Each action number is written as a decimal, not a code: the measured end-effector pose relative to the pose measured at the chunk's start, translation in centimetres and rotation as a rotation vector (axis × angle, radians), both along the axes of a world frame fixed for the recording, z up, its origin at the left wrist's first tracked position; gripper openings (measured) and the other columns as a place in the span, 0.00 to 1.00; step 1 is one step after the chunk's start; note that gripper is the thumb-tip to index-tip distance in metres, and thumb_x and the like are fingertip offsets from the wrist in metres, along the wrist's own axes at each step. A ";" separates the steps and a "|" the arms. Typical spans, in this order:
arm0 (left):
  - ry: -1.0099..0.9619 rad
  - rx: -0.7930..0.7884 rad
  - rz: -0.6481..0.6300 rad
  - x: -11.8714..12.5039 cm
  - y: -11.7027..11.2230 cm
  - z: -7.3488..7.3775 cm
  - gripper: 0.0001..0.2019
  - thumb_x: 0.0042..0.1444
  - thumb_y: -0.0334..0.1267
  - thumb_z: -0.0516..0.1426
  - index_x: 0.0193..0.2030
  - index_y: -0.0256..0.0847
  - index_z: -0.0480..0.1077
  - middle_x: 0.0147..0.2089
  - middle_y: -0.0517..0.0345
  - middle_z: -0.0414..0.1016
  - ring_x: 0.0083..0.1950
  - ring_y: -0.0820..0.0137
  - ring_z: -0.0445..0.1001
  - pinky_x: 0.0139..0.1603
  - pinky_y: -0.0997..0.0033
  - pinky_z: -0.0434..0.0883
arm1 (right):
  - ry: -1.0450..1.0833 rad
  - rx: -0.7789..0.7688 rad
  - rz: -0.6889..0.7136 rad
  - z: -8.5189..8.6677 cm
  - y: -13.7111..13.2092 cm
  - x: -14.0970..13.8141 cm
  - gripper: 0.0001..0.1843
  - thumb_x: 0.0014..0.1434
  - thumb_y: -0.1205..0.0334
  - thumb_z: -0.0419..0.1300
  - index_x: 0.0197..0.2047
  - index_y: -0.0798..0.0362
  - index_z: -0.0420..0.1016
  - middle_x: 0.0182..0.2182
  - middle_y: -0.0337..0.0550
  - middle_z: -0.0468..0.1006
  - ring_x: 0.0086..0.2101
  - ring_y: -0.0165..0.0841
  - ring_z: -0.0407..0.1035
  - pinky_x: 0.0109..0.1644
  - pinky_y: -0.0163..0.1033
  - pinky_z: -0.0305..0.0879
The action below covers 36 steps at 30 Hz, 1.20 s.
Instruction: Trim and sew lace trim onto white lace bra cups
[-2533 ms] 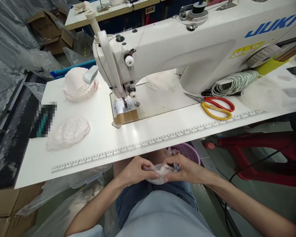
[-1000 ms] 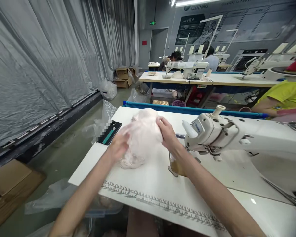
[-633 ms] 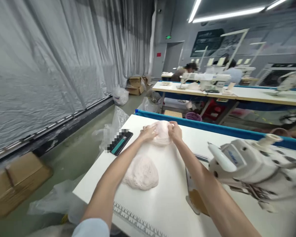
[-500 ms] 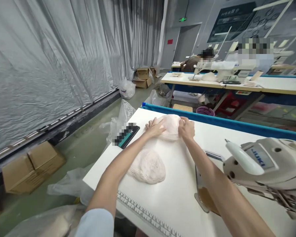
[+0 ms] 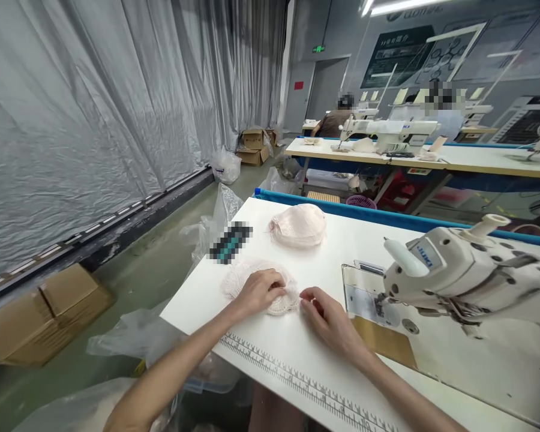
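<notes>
A pale pink lacy fabric piece lies on the white table, rumpled and partly covered by my left hand. The fingers of that hand are curled over its top and closed on the cloth. My right hand is at the piece's right edge, fingers bent and fingertips closed at the rim. Farther back on the table rests a second pale pink fabric piece, rounded like a cap, untouched by either hand.
A white sewing machine stands on the right of the table, which has a printed ruler along its front edge. A dark, blurred-out flat object lies at the left edge. Cardboard boxes and plastic bags are on the floor.
Both hands have left the far fabric piece and come back toward me, onto the nearer lacy one. The far piece now lies free. The view has shifted right.
</notes>
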State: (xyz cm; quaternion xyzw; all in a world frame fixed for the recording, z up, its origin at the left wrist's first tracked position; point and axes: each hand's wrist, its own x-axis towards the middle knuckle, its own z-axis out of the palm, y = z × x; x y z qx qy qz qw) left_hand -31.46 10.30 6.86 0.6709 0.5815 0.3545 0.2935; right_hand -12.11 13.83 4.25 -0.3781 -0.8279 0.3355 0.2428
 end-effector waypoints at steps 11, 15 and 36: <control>-0.440 0.025 0.150 -0.4 -0.2 -0.3 0.02 0.43 0.32 0.61 0.23 0.37 0.73 0.26 0.60 0.72 0.32 0.71 0.68 0.36 0.72 0.63 | 0.151 -0.036 -0.074 1.2 -0.6 -3.4 0.26 0.55 0.34 0.49 0.24 0.50 0.53 0.20 0.34 0.57 0.22 0.29 0.51 0.25 0.35 0.51; -0.666 -0.034 0.199 -0.8 -0.2 -0.5 0.09 0.40 0.38 0.65 0.23 0.35 0.72 0.21 0.64 0.67 0.23 0.77 0.61 0.26 0.75 0.59 | 0.195 -0.094 -0.058 1.5 -0.4 -3.9 0.28 0.56 0.34 0.44 0.22 0.50 0.52 0.19 0.33 0.52 0.22 0.28 0.49 0.23 0.35 0.50; -1.428 0.123 0.411 -4.5 -1.3 0.9 0.12 0.40 0.31 0.64 0.34 0.39 0.70 0.27 0.61 0.76 0.35 0.67 0.76 0.43 0.66 0.72 | 0.487 -0.338 -0.028 2.2 -0.5 -3.8 0.22 0.49 0.41 0.60 0.27 0.53 0.66 0.22 0.40 0.70 0.26 0.33 0.66 0.33 0.40 0.63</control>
